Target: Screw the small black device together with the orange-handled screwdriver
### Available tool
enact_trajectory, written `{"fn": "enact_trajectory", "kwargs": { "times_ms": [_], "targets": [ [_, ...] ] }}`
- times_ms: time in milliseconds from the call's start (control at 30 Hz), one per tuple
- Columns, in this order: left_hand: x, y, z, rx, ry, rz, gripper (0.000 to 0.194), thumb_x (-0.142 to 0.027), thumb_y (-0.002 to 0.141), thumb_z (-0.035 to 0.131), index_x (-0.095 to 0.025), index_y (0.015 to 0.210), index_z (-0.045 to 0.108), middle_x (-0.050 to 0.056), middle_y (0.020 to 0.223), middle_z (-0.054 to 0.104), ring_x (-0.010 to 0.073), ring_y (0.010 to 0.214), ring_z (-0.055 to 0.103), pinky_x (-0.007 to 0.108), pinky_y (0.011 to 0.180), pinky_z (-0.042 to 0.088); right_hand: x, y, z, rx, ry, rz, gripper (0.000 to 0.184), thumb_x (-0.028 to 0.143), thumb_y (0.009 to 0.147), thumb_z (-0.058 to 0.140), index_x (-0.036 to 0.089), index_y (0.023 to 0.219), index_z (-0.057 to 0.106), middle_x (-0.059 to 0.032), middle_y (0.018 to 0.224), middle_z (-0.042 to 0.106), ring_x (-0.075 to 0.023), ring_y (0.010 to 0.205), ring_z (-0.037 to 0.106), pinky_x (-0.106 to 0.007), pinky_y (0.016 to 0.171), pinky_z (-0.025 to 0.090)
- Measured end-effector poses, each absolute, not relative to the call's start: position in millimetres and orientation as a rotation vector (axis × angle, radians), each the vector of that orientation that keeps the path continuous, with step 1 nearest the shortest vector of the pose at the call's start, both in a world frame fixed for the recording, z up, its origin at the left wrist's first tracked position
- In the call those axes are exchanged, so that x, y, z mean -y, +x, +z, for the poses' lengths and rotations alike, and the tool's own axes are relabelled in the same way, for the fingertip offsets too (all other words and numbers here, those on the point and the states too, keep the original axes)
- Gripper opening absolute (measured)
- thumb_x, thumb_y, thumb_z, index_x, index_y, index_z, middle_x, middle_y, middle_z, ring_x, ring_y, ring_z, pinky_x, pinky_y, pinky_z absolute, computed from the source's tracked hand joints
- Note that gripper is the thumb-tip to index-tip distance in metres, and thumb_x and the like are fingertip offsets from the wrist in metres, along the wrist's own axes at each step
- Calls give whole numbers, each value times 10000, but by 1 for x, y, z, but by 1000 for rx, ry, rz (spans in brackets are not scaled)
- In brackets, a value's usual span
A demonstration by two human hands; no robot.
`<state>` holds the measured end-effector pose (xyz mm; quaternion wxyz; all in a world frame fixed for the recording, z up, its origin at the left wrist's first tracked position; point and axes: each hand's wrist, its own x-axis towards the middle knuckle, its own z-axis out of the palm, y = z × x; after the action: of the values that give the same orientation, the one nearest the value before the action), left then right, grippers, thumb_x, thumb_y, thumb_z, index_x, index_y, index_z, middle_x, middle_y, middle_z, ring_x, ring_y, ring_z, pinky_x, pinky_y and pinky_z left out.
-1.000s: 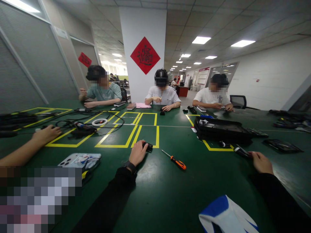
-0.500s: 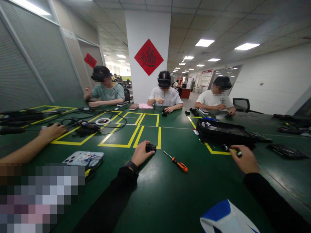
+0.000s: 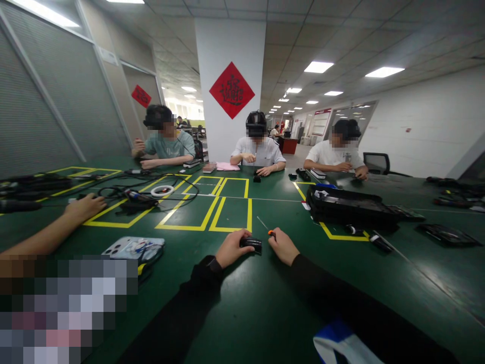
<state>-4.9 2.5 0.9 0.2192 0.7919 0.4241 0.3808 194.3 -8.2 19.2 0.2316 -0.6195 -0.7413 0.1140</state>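
A small, glossy black part (image 3: 251, 245) is gripped in my left hand (image 3: 232, 248), its fingers wrapped over one end close to the tabletop. What kind of part it is cannot be made out. Just right of it, my right hand (image 3: 283, 245) closes round the orange handle of a screwdriver (image 3: 270, 232). The shaft points up and left, away from me, and most of the handle is hidden by the fingers. The two hands are a short gap apart. On the right, a black cylindrical part (image 3: 380, 242) lies on the green table (image 3: 242, 308).
Behind that part stands a long black tray (image 3: 352, 205). Cables (image 3: 132, 194) and a white ring (image 3: 162, 190) lie at left, near a co-worker's hand (image 3: 86, 206). A phone (image 3: 134, 247) rests nearer me; blue-and-white cloth (image 3: 341, 341) is at the front. Three people sit opposite.
My right hand has let go of the black cylindrical part, moved left and taken hold of the screwdriver. My left hand has shifted right and slightly nearer me with its black part.
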Motion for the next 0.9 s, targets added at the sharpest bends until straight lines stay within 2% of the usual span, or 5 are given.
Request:
{"fn": "enact_trajectory", "kwargs": {
  "times_ms": [200,333,633,800,900],
  "targets": [
    [-5,-4,2,-1020,1850,1141,465,-272,631,671,-177,1066,537,48,877,621,184,829,569,323,791,412,8,180,28,2012,-1293,554,224,340,718,560,160,841,510,-10,790,556,-132,719,495,-239,652,367],
    [-6,-5,5,-913,1568,1203,508,-248,624,684,-160,1098,523,61,919,625,174,843,577,314,812,417,15,174,27,1897,-1254,708,268,344,674,612,159,849,527,6,751,574,-127,680,500,-240,629,368],
    [8,39,11,-439,624,1293,292,-368,835,440,-132,989,519,84,898,608,154,821,596,283,732,483,26,159,30,1759,-1240,688,251,372,699,587,159,824,548,-11,765,588,-129,680,511,-236,618,376],
    [-1,24,13,-471,565,1212,307,-433,829,417,-155,922,510,15,713,562,83,560,552,208,504,474,32,178,26,1723,-1269,905,338,398,839,367,156,712,565,8,579,549,-81,467,435,-196,457,322],
    [-6,14,13,-497,708,1178,395,-527,788,418,-158,895,509,-6,644,520,62,458,482,157,366,370,39,190,17,1711,-1229,1079,302,400,818,416,147,792,578,17,558,545,-60,384,375,-180,379,276]
  ]
}}
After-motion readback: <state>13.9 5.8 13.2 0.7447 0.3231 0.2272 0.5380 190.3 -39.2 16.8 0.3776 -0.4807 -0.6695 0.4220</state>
